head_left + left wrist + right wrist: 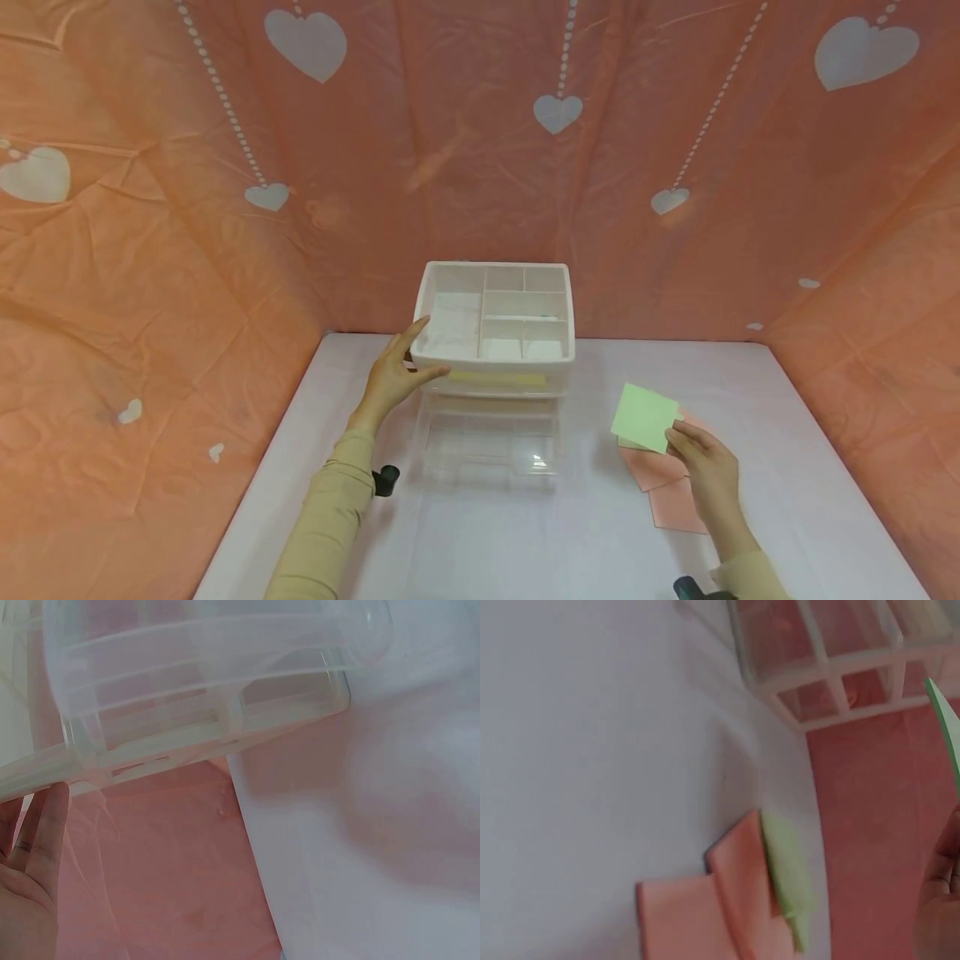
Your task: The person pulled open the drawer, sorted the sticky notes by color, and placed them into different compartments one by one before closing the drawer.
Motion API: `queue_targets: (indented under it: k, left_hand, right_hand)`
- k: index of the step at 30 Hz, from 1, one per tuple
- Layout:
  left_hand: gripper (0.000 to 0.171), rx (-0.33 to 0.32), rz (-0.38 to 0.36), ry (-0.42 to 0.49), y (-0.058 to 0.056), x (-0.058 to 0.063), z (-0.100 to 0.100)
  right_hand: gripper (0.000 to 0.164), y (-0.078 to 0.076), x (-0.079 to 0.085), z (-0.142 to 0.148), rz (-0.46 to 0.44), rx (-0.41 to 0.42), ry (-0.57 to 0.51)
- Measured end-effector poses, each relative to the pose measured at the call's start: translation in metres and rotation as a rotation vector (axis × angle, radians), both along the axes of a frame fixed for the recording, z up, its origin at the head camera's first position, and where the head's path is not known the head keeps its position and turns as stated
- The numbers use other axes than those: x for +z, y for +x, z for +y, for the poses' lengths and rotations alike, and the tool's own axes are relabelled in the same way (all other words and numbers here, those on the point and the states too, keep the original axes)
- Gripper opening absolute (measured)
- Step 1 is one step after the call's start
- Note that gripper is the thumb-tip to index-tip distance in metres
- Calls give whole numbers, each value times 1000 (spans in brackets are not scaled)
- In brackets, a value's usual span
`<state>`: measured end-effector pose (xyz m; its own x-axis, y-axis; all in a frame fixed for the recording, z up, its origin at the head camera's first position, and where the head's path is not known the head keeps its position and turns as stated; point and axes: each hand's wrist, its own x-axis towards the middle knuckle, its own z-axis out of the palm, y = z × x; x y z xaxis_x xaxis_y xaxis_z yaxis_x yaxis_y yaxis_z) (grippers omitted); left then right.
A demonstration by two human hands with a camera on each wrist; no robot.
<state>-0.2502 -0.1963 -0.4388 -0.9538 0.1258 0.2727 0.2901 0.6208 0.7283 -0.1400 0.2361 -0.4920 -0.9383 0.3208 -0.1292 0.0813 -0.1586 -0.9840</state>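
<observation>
The right hand (703,468) pinches a light green square (643,418) by its near right corner, thumb and fingers closed narrowly on it. The square is held above the right part of the white table (600,542). Beneath it lie orange squares (678,507), overlapping one another, with another green square (781,859) on top of them.

The left hand (387,385), thumb and forefinger spread wide, touches the near left corner of a white organizer (495,363), well left of the squares. Its top is divided into one large compartment on the left and several smaller ones on the right, above clear drawers (487,442). A yellow strip (529,380) shows through the upper front; whether it bears writing cannot be told. Pale hearts (307,43) and dotted strings are printed on the orange cloth (487,208) behind.
</observation>
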Motion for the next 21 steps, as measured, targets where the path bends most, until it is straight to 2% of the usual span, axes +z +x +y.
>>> queue_targets:
  k: [12, 21]
  left_hand:
    - [85, -3, 5, -11, 0, -1, 0]
    - [85, -13, 24, -4, -1, -2, -1]
  right_hand:
    - [8, -1, 20, -43, 44, 123, 79]
    - [18, -16, 28, -82, 85, 240, 147]
